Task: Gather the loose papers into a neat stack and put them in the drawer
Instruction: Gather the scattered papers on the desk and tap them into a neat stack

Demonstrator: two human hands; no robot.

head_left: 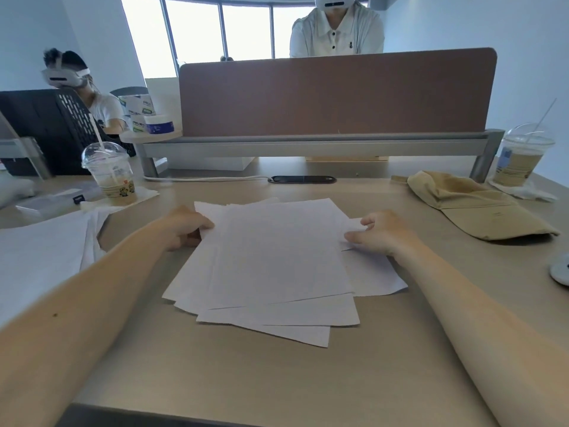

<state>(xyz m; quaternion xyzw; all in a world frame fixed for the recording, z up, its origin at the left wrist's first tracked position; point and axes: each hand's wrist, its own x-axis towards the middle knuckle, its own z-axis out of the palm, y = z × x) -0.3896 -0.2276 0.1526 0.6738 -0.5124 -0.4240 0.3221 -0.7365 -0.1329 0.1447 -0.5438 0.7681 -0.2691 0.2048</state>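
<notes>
Your left hand [184, 229] gripped left edge of fanned papers [277, 257], right hand [381, 234] pinched right edge: you flanked pile, likely to square sheets on surface [277, 380].

Matt white papers [277, 257] lie on a smooth, wood-look desk [277, 380].

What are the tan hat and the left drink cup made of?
The hat looks like soft matte cloth, perhaps cotton: it lies slumped and creased. The cup looks like clear glossy plastic: you can see through its wall, and its dome lid glints.
</notes>
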